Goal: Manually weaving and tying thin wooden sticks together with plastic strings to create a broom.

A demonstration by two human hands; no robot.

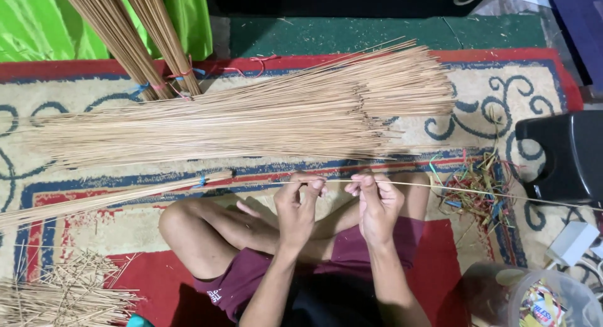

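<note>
While both hands work one stick, quick rundown:
left hand (pixel 296 204): fingers pinched shut on the thin stick (pixel 477 189)
right hand (pixel 375 204): pinching the same stick, just beside
stick: runs out past the right fingers
step: looks like checking a single stick
next: needs steady grip, probably
beyond fingers: loose stick pile (pixel 251 116), colourful band scraps (pixel 474 189)

Patterned red, cream and blue rug (pixel 502 94) over green floor (pixel 352 35); bright green cloth (pixel 38 25), black stool (pixel 565 154).
</note>
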